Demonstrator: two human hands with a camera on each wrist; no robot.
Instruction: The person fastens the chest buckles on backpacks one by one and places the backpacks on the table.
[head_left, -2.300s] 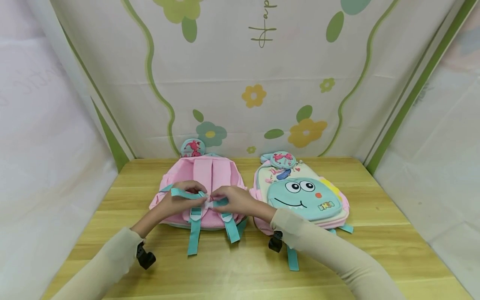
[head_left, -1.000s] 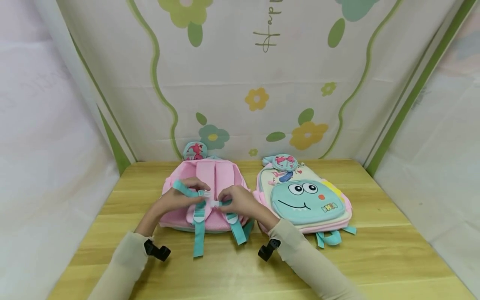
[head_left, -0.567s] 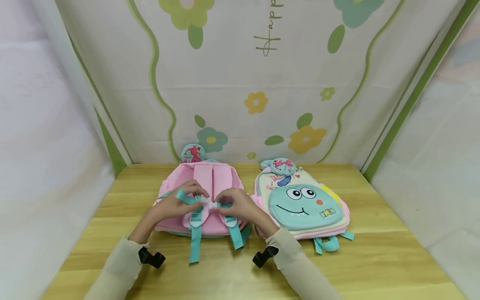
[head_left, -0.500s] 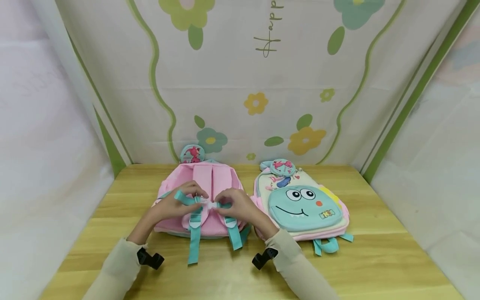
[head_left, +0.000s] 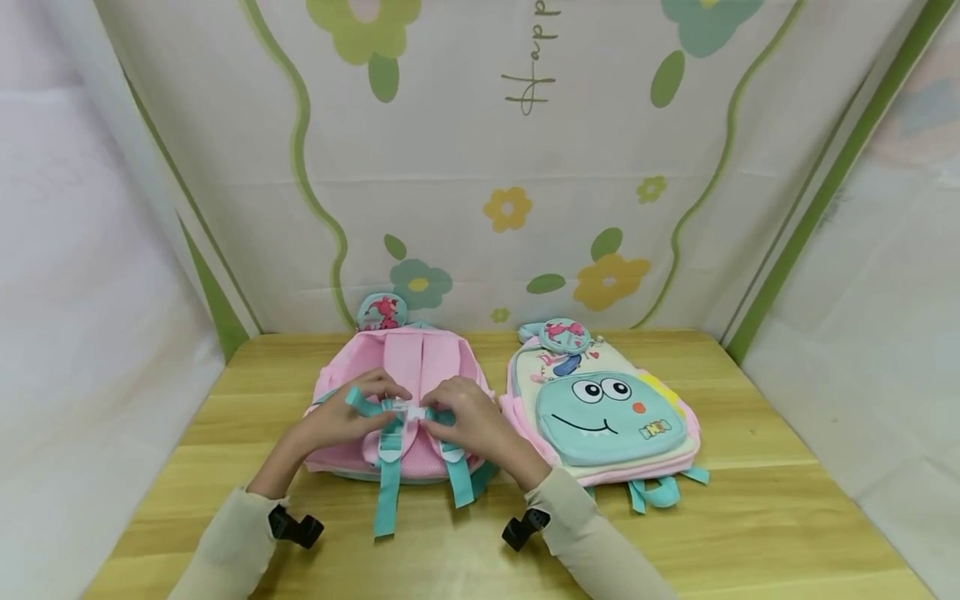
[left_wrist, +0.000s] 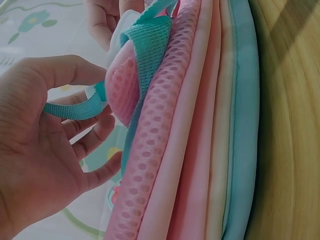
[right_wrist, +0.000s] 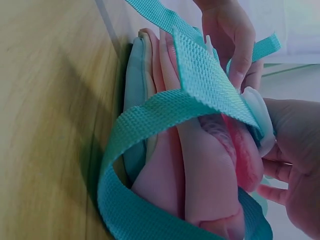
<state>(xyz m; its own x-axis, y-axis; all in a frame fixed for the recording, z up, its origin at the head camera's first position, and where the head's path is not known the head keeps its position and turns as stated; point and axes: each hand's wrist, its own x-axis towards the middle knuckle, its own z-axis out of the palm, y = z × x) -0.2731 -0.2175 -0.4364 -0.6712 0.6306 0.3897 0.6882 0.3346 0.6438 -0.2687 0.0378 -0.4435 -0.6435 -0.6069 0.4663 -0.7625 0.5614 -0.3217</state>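
A pink backpack (head_left: pixel 442 354) lies back side up at the left of the table, its turquoise webbing straps (head_left: pixel 387 492) hanging toward the front edge. Over its middle is a white plastic chest buckle (head_left: pixel 414 412). My left hand (head_left: pixel 348 414) pinches the left half between thumb and fingers, a turquoise strap end (head_left: pixel 362 402) sticking up beside it. The right half is pinched by my right hand (head_left: pixel 474 422). Both halves meet end to end; whether they are latched I cannot tell. Fingers and webbing mostly hide the buckle in the wrist views.
A second backpack (head_left: pixel 615 417) with a turquoise smiling-face pocket lies front up on the right, close to my right wrist. Round pouches (head_left: pixel 382 312) sit at the top of both bags. The wooden table (head_left: pixel 765 500) ends at a flowered cloth backdrop (head_left: pixel 450 167).
A second ago the buckle halves were slightly apart, the left one higher; now they meet in line. Both hands keep their pinch. The head view has shifted a little.
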